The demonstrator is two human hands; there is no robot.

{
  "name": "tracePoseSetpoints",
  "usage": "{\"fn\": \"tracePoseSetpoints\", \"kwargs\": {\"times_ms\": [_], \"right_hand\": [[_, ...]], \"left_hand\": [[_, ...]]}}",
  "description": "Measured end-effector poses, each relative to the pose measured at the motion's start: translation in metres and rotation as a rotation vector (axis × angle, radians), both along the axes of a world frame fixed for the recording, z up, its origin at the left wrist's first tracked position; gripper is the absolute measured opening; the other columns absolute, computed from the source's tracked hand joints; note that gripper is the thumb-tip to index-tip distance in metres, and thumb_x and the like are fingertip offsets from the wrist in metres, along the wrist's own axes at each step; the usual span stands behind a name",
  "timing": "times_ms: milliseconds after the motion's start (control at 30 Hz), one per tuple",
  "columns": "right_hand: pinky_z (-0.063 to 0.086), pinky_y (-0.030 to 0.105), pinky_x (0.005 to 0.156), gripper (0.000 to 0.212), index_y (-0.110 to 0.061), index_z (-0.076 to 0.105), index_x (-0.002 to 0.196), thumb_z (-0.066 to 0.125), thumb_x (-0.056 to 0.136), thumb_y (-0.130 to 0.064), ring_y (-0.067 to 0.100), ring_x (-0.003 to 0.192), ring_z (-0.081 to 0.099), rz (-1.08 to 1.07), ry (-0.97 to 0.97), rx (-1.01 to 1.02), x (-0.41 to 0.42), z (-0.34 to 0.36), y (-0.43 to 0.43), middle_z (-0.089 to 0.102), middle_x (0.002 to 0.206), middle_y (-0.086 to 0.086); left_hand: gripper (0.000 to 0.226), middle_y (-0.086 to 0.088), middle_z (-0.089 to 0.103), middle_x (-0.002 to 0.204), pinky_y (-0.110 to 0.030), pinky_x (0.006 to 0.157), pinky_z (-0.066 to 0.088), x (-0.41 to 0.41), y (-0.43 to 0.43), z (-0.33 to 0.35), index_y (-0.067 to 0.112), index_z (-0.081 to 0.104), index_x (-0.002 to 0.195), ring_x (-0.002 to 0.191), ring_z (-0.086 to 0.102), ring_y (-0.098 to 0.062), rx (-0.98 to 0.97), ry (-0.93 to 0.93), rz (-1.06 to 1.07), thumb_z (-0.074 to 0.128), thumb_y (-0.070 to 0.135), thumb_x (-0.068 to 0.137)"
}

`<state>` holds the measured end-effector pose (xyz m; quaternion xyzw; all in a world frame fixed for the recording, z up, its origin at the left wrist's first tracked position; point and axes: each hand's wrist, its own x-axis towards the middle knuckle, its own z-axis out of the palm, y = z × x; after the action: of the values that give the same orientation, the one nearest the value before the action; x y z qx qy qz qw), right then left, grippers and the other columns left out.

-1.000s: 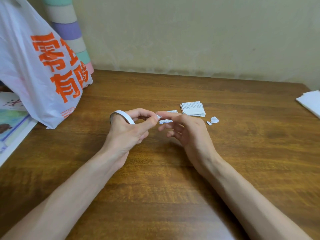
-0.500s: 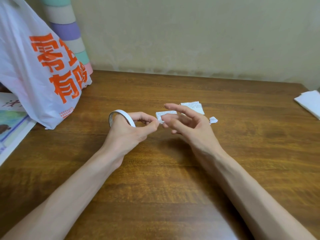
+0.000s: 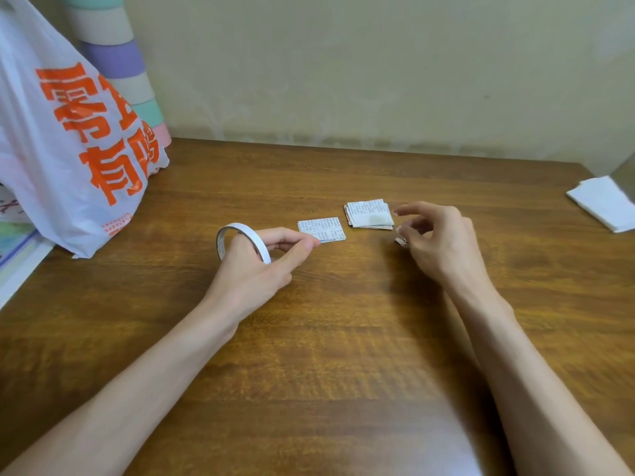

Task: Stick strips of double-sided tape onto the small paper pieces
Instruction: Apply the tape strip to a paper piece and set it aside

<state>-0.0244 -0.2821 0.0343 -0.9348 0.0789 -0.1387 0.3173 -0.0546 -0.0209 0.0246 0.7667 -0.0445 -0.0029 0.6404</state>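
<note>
Left hand (image 3: 254, 269) grips the roll (image 3: 252, 235), thumb and forefinger pinched at the edge of 1 paper (image 3: 321, 229), which lies flat at its 2 o'clock. Right hand (image 3: 443, 242) is blurred, fingers half-curled over the scraps (image 3: 400, 240); holding anything? Can't tell. The risk: a sticky end clinging to skin, or landing crooked.

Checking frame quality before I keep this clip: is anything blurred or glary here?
Head view: the right hand is smeared, so its grip is unreadable; the left hand and tape roll are fairly sharp; soft even light, with a pale sheen on the table near the bottom edge.
</note>
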Motion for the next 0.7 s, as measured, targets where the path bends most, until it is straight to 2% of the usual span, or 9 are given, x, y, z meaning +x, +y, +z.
{"fn": "tracePoseSetpoints", "kwargs": {"times_ms": [100, 200, 300, 367, 467, 533, 633, 700], "right_hand": [[0.054, 0.041, 0.092, 0.031, -0.031, 0.077, 0.118, 0.064, 0.096, -0.013, 0.024, 0.103, 0.068, -0.034, 0.046, -0.041, 0.001, 0.001, -0.004, 0.077, 0.093, -0.010], [0.053, 0.039, 0.091, 0.039, -0.029, 0.077, 0.120, 0.058, 0.094, -0.007, 0.028, 0.109, 0.066, -0.074, 0.020, -0.098, 0.003, -0.001, -0.006, 0.079, 0.099, -0.008], [0.054, 0.038, 0.087, 0.038, -0.029, 0.076, 0.120, 0.060, 0.093, -0.009, 0.025, 0.104, 0.067, -0.103, -0.029, -0.125, 0.004, -0.003, -0.009, 0.079, 0.097, -0.010], [0.054, 0.037, 0.084, 0.035, -0.029, 0.077, 0.118, 0.064, 0.092, -0.010, 0.022, 0.098, 0.069, -0.107, -0.073, -0.115, 0.004, -0.003, -0.008, 0.077, 0.095, -0.010], [0.057, 0.037, 0.083, 0.031, -0.028, 0.079, 0.114, 0.070, 0.090, -0.012, 0.015, 0.089, 0.070, 0.006, -0.164, -0.058, 0.003, -0.007, 0.003, 0.076, 0.091, -0.011], [0.055, 0.036, 0.084, 0.030, -0.028, 0.078, 0.115, 0.075, 0.089, -0.015, 0.012, 0.091, 0.069, 0.135, -0.187, -0.024, 0.002, -0.011, 0.019, 0.076, 0.096, -0.012], [0.047, 0.028, 0.095, 0.036, -0.030, 0.074, 0.126, 0.078, 0.091, -0.024, 0.010, 0.109, 0.067, 0.294, -0.154, -0.018, 0.008, -0.016, 0.047, 0.076, 0.110, -0.013], [0.039, 0.022, 0.094, 0.044, -0.034, 0.067, 0.137, 0.076, 0.094, -0.031, 0.013, 0.122, 0.061, 0.360, -0.120, -0.094, 0.016, -0.017, 0.061, 0.074, 0.121, -0.013]], "left_hand": [[0.011, 0.019, 0.070, 0.075, -0.014, 0.054, 0.044, -0.001, -0.002, -0.002, 0.026, 0.084, 0.095, 0.062, 0.058, 0.003, 0.018, -0.022, -0.009, 0.073, 0.027, 0.098], [0.010, 0.011, 0.076, 0.090, -0.021, 0.060, 0.053, 0.001, -0.002, -0.006, 0.030, 0.083, 0.096, 0.074, 0.062, 0.002, 0.070, -0.047, 0.002, 0.074, 0.029, 0.098], [0.009, 0.008, 0.075, 0.092, -0.029, 0.064, 0.055, 0.004, 0.000, -0.009, 0.031, 0.083, 0.097, 0.072, 0.064, -0.009, 0.073, -0.049, 0.008, 0.074, 0.030, 0.097], [0.008, 0.007, 0.076, 0.095, -0.033, 0.067, 0.060, 0.005, 0.001, -0.009, 0.031, 0.083, 0.098, 0.077, 0.069, -0.015, 0.069, -0.050, 0.015, 0.075, 0.031, 0.097], [0.009, 0.004, 0.076, 0.095, -0.032, 0.067, 0.058, 0.008, 0.003, -0.010, 0.030, 0.082, 0.100, 0.075, 0.066, -0.013, 0.061, -0.069, 0.034, 0.074, 0.031, 0.097], [0.009, 0.005, 0.075, 0.091, -0.032, 0.067, 0.055, 0.012, 0.006, -0.011, 0.030, 0.082, 0.100, 0.072, 0.063, -0.007, 0.052, -0.079, 0.069, 0.073, 0.031, 0.098], [0.010, 0.006, 0.076, 0.094, -0.041, 0.073, 0.062, 0.017, 0.011, -0.012, 0.031, 0.081, 0.102, 0.079, 0.068, -0.012, 0.065, -0.086, 0.129, 0.072, 0.031, 0.098], [0.010, 0.007, 0.075, 0.093, -0.044, 0.076, 0.062, 0.020, 0.013, -0.014, 0.033, 0.081, 0.103, 0.077, 0.067, -0.010, 0.083, -0.095, 0.151, 0.072, 0.033, 0.098]]}}
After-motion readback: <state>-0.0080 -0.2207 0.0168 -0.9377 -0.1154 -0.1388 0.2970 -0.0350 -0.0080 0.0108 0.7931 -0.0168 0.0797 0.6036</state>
